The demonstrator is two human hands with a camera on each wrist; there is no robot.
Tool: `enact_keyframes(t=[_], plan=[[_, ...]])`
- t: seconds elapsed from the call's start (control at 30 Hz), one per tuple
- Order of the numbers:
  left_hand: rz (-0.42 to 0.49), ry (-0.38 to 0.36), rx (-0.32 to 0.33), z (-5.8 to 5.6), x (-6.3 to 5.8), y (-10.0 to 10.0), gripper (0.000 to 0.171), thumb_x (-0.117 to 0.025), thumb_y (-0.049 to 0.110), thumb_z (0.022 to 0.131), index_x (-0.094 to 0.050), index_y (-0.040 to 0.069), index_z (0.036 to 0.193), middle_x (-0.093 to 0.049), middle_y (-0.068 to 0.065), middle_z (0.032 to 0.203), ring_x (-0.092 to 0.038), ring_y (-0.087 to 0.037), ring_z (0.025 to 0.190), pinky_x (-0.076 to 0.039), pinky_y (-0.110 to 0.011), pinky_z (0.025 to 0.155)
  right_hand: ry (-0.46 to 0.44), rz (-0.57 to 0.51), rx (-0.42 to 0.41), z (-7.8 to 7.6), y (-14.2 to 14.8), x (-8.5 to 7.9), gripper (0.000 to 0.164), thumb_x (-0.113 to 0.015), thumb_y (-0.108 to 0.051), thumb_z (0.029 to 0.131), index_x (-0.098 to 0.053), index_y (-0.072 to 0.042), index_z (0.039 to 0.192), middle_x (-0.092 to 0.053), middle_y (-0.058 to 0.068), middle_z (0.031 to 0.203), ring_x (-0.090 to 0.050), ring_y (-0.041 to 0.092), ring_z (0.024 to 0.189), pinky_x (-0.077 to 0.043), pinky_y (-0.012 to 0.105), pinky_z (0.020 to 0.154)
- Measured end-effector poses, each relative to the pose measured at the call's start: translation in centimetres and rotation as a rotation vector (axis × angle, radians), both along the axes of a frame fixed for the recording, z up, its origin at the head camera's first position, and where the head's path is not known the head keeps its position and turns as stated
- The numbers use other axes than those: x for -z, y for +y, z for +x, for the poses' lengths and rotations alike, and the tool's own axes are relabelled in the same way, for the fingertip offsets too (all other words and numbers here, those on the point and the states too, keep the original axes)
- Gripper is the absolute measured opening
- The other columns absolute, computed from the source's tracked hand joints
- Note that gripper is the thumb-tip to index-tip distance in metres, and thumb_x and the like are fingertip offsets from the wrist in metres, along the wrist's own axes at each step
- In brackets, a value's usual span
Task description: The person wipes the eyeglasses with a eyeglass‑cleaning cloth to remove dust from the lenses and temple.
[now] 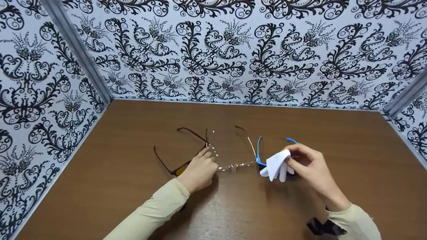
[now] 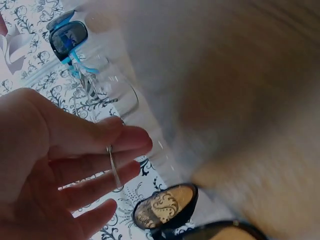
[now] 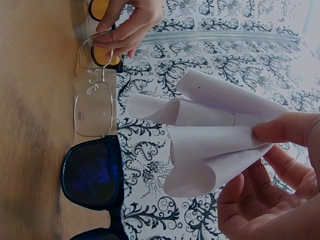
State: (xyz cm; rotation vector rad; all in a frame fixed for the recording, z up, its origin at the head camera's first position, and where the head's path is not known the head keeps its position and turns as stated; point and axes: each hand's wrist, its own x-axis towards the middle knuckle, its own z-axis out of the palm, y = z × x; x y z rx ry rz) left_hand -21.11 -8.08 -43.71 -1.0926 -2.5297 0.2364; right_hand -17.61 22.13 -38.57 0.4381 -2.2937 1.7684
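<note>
My left hand pinches the thin wire-framed eyeglasses at one end, near the hinge of a temple, as the left wrist view shows. The clear lenses of these glasses stretch from the left fingers toward the middle. Between the thumb and fingers of my right hand is a white cloth, gathered into loose folds. It hangs in front of the dark-lensed sunglasses with blue temples, partly covering them in the head view. Sunglasses with yellow lenses lie beside my left hand, which partly hides them.
The brown table is bounded by patterned black-and-white walls at the back and sides. The three pairs of glasses stand close together in a row, temples pointing to the back wall. A black device sits at the right wrist.
</note>
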Motion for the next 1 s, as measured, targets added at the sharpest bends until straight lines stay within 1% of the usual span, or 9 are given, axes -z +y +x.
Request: enact_keyframes(t=[0.1,0.23,0.33,0.43,0.53,0.67,0.83,0.93,1.0], plan=[[0.029,0.009,-0.008,-0.2,0.2,0.2,0.017,-0.073,0.005,0.068,-0.063,0.013,0.057,-0.065,0.0,0.07,-0.057,-0.021,0.082,-0.037,-0.035,0.105,-0.008,0.01,0.007,0.1,0.0,0.0,0.021,-0.061,0.017,0.083,-0.067,0.006,0.1,-0.066,0.013,0.09,-0.063,0.021,0.081,-0.051,0.025,0.065],[0.079,0.014,-0.025,-0.3,0.3,0.3,0.019,-0.07,0.002,0.069,-0.062,0.012,0.056,-0.065,0.0,0.069,-0.058,-0.023,0.085,-0.037,-0.034,0.105,-0.012,0.015,0.01,0.0,0.0,0.1,0.021,-0.061,0.017,0.083,-0.067,0.006,0.1,-0.066,0.012,0.09,-0.063,0.02,0.08,-0.051,0.025,0.066],[0.128,0.024,-0.044,-0.4,0.1,0.4,0.016,-0.071,0.001,0.067,-0.063,0.012,0.058,-0.066,0.0,0.071,-0.059,-0.024,0.089,-0.037,-0.034,0.105,-0.011,0.017,0.008,0.0,0.0,0.1,0.02,-0.061,0.016,0.083,-0.067,0.006,0.1,-0.066,0.012,0.09,-0.064,0.02,0.08,-0.052,0.025,0.066],[0.2,0.025,-0.068,-0.4,-0.3,0.6,0.015,-0.074,0.003,0.063,-0.063,0.012,0.059,-0.066,0.001,0.072,-0.059,-0.024,0.088,-0.039,-0.034,0.101,-0.007,0.022,0.007,-0.1,0.1,0.1,0.02,-0.061,0.015,0.084,-0.067,0.006,0.1,-0.066,0.012,0.09,-0.064,0.02,0.08,-0.052,0.025,0.066],[0.296,-0.011,-0.092,-0.2,-1.0,1.0,0.016,-0.071,0.001,0.062,-0.061,0.013,0.058,-0.064,0.001,0.067,-0.058,-0.024,0.082,-0.043,-0.037,0.094,-0.003,0.029,0.009,-0.2,0.0,0.0,0.019,-0.062,0.014,0.084,-0.067,0.004,0.099,-0.067,0.01,0.089,-0.064,0.02,0.079,-0.051,0.025,0.065],[0.43,-0.085,-0.104,0.4,-2.0,1.8,0.02,-0.065,-0.004,0.062,-0.059,0.013,0.056,-0.06,0.002,0.061,-0.053,-0.023,0.07,-0.044,-0.039,0.084,0.001,0.025,-0.001,-0.5,-0.3,0.0,0.017,-0.062,0.013,0.085,-0.067,0.004,0.099,-0.067,0.009,0.088,-0.064,0.018,0.077,-0.051,0.024,0.066],[0.563,-0.13,-0.102,1.4,-3.0,3.1,0.017,-0.069,-0.004,0.067,-0.065,0.011,0.061,-0.063,0.003,0.062,-0.052,-0.022,0.068,-0.043,-0.039,0.078,0.008,0.027,-0.032,-1.0,-1.1,0.0,0.015,-0.061,0.012,0.087,-0.065,0.004,0.099,-0.065,0.01,0.092,-0.063,0.019,0.078,-0.051,0.024,0.068],[0.609,-0.159,-0.102,1.9,-3.5,4.0,0.012,-0.071,-0.001,0.07,-0.07,0.01,0.066,-0.066,0.003,0.066,-0.053,-0.021,0.071,-0.042,-0.038,0.077,0.056,0.052,-0.028,-1.5,-1.7,0.1,0.015,-0.061,0.012,0.087,-0.065,0.003,0.099,-0.064,0.008,0.093,-0.062,0.018,0.083,-0.051,0.023,0.071],[0.636,-0.188,-0.099,2.2,-3.7,4.5,0.01,-0.072,0.0,0.07,-0.073,0.01,0.069,-0.068,0.003,0.068,-0.054,-0.021,0.071,-0.041,-0.037,0.074,0.122,0.089,-0.011,-1.7,-2.2,0.2,0.018,-0.062,0.014,0.085,-0.065,0.001,0.097,-0.064,0.006,0.093,-0.062,0.016,0.086,-0.052,0.021,0.074]])
